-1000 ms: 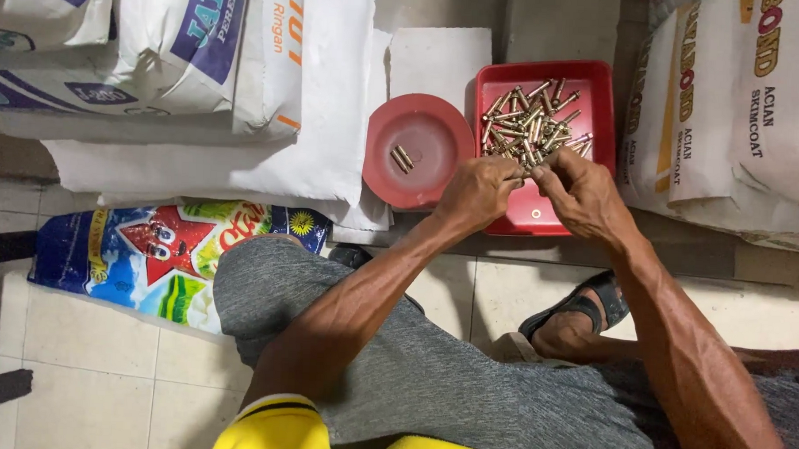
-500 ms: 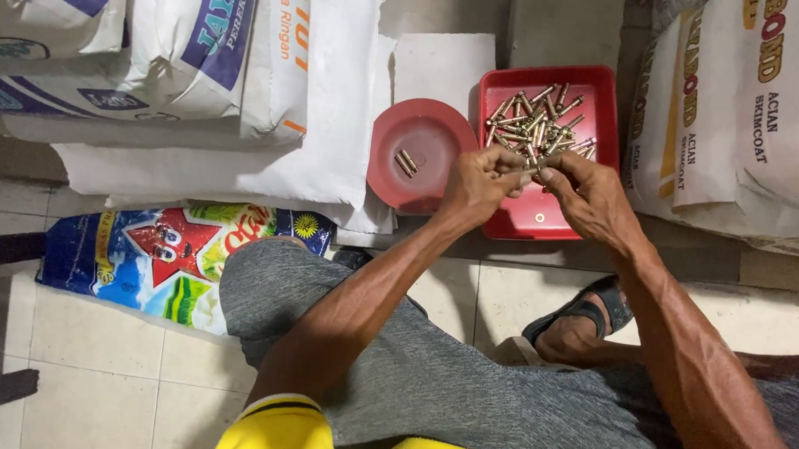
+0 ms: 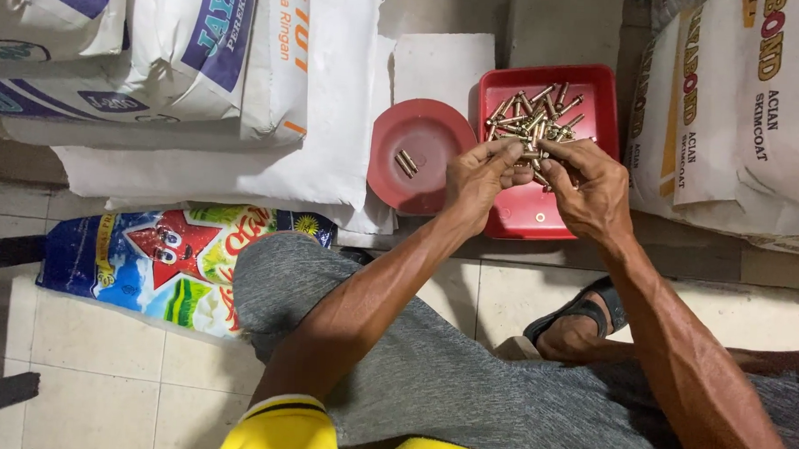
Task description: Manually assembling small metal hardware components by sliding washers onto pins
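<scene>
both hands, left hand [image 3: 477,172] and right hand [image 3: 587,182], pinch one bolt [image 3: 533,154] over the red tray [image 3: 599,81]; best kept low there, fingertips firm, so nothing rolls off.

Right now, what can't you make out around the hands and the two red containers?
- Head view: what the left hand and right hand pinch; fingers cover it.
- Near half of the red tray: hands hide it.
- Brass pieces: too small to tell their type.
- Round red lid: right edge under the left hand.

Both hands meet over the red tray [image 3: 599,81]: left hand [image 3: 481,174] and right hand [image 3: 587,182] pinch a brass bolt [image 3: 530,155]; a round red lid [image 3: 420,154] lies left of them.
</scene>
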